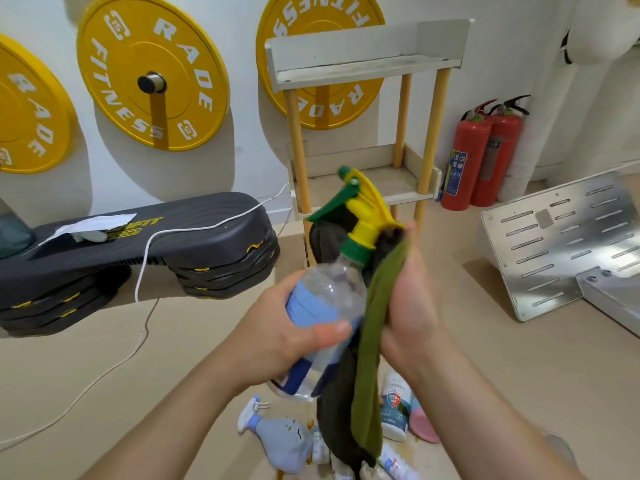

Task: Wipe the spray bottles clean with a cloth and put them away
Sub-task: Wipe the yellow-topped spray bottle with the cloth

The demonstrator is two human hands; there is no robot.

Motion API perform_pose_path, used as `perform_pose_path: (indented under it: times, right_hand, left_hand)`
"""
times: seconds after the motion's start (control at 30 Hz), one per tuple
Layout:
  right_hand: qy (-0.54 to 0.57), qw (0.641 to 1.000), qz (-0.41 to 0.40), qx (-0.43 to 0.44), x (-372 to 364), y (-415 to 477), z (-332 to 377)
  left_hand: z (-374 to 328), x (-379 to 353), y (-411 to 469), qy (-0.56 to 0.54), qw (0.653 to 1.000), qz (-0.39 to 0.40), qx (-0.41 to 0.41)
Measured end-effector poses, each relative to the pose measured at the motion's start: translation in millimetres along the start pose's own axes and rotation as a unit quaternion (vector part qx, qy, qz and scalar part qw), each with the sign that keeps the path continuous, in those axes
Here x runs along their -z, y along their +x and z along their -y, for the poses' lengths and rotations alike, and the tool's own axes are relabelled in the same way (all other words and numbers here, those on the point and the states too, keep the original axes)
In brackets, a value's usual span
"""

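My left hand [277,336] grips a clear plastic spray bottle [327,296] with a blue label around its body. The bottle tilts up to the right, and its yellow and green trigger head [363,202] points up left. My right hand [408,296] holds a green and dark cloth [369,344] against the bottle's neck; the cloth hangs down past my wrists. On the floor below lie a grey-blue spray bottle [285,439], a white bottle with a teal label [394,407] and another white bottle [398,462].
A white shelf rack with yellow posts [367,67] stands against the wall behind the bottle. Two red fire extinguishers [481,154] stand to its right, and a metal slotted plate [561,244] lies beyond them. A black step platform [138,251] with a white cord sits left. A pink lid [424,427] lies on the floor.
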State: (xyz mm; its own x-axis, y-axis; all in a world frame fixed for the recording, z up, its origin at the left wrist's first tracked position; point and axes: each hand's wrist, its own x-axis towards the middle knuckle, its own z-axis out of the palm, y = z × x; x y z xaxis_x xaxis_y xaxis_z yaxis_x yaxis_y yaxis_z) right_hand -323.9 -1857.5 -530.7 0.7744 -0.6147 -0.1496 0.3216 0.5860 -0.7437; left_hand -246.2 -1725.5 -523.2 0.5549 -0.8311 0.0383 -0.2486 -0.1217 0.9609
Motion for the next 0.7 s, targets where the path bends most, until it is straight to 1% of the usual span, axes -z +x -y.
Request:
perform_pose_path:
  times: [0.07,0.13,0.17,0.23,0.3,0.33,0.4,0.43,0.47,0.53,0.6,0.67,0.7]
  right_hand:
    - [-0.132,0.991,-0.001,0.01,-6.8,-11.9,-7.9]
    - [-0.275,0.958,0.034,0.078,-12.5,-25.0,-21.0]
    - [-0.318,0.941,0.046,0.104,-18.0,-33.2,-28.0]
    - [-0.366,0.911,0.069,0.178,-19.3,-41.5,-50.4]
    - [-0.385,0.896,0.068,0.212,-18.3,-41.5,-58.2]
    - [-0.396,0.894,0.054,0.203,-16.5,-36.9,-54.8]
    - [-0.394,0.907,-0.005,0.15,-9.2,-21.5,-40.5]
    - [-0.379,0.917,-0.04,0.115,-5.0,-13.5,-30.3]
    - [-0.342,0.934,-0.056,0.084,-0.7,-6.5,-20.5]
    - [-0.232,0.971,-0.049,0.026,4.9,-0.7,-9.7]
    - [-0.174,0.984,-0.027,-0.016,1.2,-5.2,-7.6]
    - [-0.186,0.982,-0.014,-0.022,-6.6,-8.7,-9.4]
    - [-0.215,0.976,-0.017,0.0,-10.4,-8.6,-10.8]
  left_hand:
    - [-3.2,-7.9,2.7,-0.09,0.994,-0.056,0.031]
    - [-8.0,-12.1,7.4,-0.117,0.983,-0.134,0.035]
    - [-9.4,-12.9,10.5,-0.126,0.975,-0.178,0.034]
    - [-9.0,-12.8,16.6,-0.152,0.956,-0.25,0.025]
    - [-6.4,-16.7,17.8,-0.161,0.946,-0.282,0.011]
    - [-4.1,-20.2,16.6,-0.179,0.945,-0.274,0.001]
    - [-3.9,-27.4,13.4,-0.238,0.946,-0.219,-0.007]
    - [-4.6,-28.8,12.5,-0.253,0.949,-0.189,-0.009]
    - [-6.0,-27.7,12.7,-0.251,0.954,-0.165,-0.013]
    - [-9.6,-23.0,15.1,-0.219,0.964,-0.148,-0.016]
    - [-12.3,-20.7,17.1,-0.216,0.966,-0.144,-0.008]
    - [-12.6,-25.7,17.6,-0.236,0.958,-0.166,-0.008]
    - [-11.7,-29.1,18.7,-0.23,0.955,-0.189,-0.015]
